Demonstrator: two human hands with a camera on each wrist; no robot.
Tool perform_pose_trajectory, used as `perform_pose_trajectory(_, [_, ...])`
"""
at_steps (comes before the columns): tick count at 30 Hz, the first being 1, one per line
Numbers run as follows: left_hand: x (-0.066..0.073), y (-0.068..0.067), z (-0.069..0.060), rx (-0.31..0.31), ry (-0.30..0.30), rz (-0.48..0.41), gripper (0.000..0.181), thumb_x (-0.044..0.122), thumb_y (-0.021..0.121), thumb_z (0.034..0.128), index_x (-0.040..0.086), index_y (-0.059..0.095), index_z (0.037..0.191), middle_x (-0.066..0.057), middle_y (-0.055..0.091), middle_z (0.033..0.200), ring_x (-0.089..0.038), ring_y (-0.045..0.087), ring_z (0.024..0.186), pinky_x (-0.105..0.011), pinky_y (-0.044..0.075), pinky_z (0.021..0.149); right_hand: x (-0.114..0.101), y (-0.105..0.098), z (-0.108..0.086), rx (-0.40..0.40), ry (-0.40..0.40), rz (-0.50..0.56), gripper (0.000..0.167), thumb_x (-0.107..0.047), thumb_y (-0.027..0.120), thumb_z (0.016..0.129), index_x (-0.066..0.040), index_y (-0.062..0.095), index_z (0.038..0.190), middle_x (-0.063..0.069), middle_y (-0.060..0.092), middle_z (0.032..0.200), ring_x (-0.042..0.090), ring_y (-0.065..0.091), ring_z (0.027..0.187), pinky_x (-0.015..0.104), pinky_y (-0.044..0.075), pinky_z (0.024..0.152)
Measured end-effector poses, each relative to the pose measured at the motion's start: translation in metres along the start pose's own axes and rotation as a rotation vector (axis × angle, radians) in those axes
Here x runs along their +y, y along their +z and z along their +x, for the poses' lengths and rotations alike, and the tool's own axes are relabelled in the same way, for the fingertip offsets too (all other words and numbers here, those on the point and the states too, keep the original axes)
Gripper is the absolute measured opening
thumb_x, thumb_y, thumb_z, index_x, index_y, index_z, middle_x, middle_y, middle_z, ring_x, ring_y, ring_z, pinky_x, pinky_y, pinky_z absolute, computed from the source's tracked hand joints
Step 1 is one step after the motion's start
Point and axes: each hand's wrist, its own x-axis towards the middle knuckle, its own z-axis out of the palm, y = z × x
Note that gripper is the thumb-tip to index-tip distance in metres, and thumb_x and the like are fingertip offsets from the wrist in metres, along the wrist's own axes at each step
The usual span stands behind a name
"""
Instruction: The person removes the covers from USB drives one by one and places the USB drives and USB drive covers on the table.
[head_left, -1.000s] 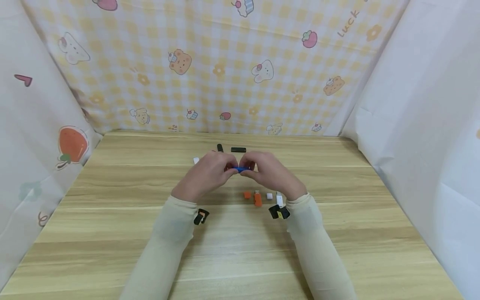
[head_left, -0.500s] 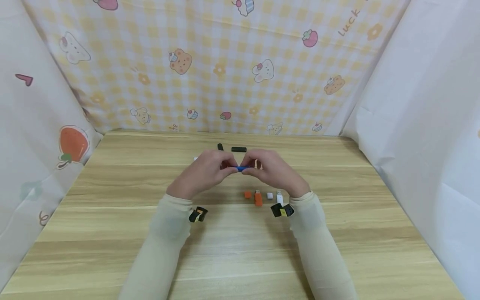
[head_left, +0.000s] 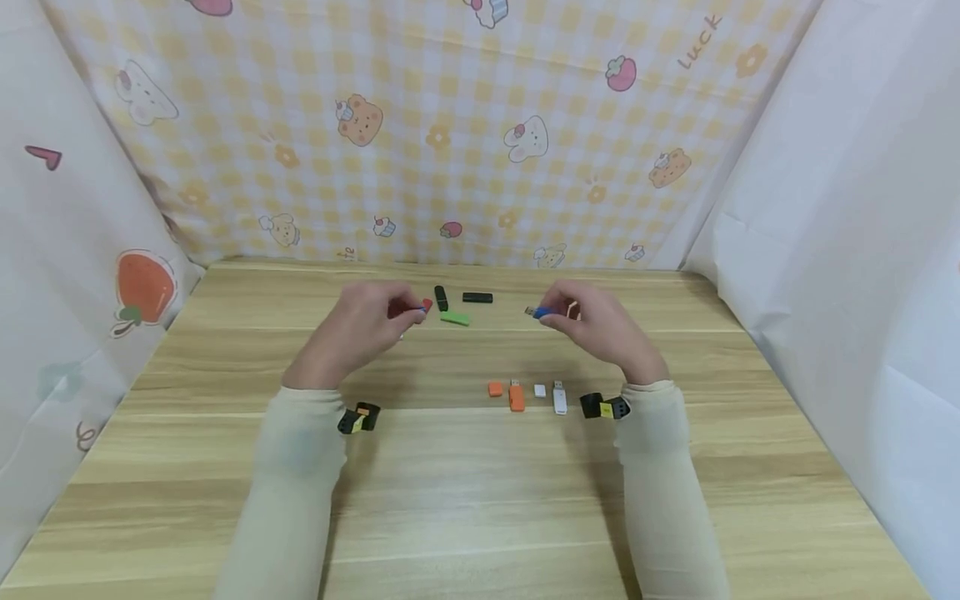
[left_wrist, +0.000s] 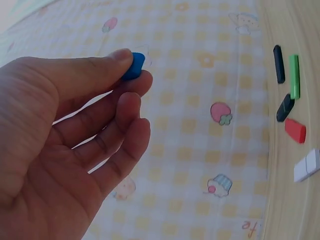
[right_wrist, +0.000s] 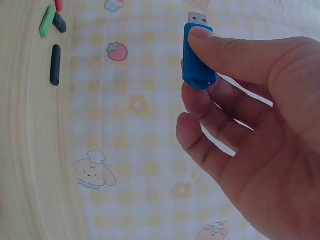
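Above the wooden table (head_left: pixel 480 508), my left hand (head_left: pixel 367 321) pinches a blue cap (left_wrist: pixel 134 68) between thumb and finger; well apart, my right hand (head_left: pixel 592 321) grips a blue USB stick (right_wrist: pixel 195 64) (metal plug (right_wrist: pixel 198 19) bare, pointing leftward). Nearer me lie an orange cap (head_left: pixel 495 389), orange stick (head_left: pixel 517 398), white cap (head_left: pixel 540 391) and white stick (head_left: pixel 560 400).

Head view's pretty bright, with a pale glare patch on the surface (head_left: pixel 457 500) toward its near edge and soft shadows along the sleeves (head_left: pixel 285 500). Wrist views look dimmer and softer, fingers (right_wrist: pixel 189 131) kinda shaded, surface's far edge bowed by lens distortion.
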Motion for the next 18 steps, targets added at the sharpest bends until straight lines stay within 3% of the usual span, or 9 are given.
perform_pose_trajectory(5, [0.006,0.011,0.005,0.009,0.075,-0.002,0.005,0.006,0.075,0.1016,0.005,0.078,0.097,-0.008,0.076,0.090,-0.020,0.066,0.080,-0.037,0.057,0.076,0.000,0.000,0.000,-0.011,-0.002,-0.001,0.014,-0.010,0.074,0.103,-0.007,0.078,0.116,0.005,0.073,0.097,0.021,0.062,0.090,0.038,0.054,0.085])
perform_pose_trajectory(18, [0.014,0.024,0.009,-0.016,0.096,0.043,0.004,0.005,0.076,0.1003,0.003,0.078,0.100,-0.006,0.073,0.089,-0.021,0.063,0.083,-0.035,0.055,0.076,-0.012,0.014,0.005,-0.047,-0.056,-0.014,0.009,-0.011,0.074,0.103,-0.008,0.077,0.111,0.003,0.074,0.098,0.018,0.066,0.091,0.035,0.055,0.081])
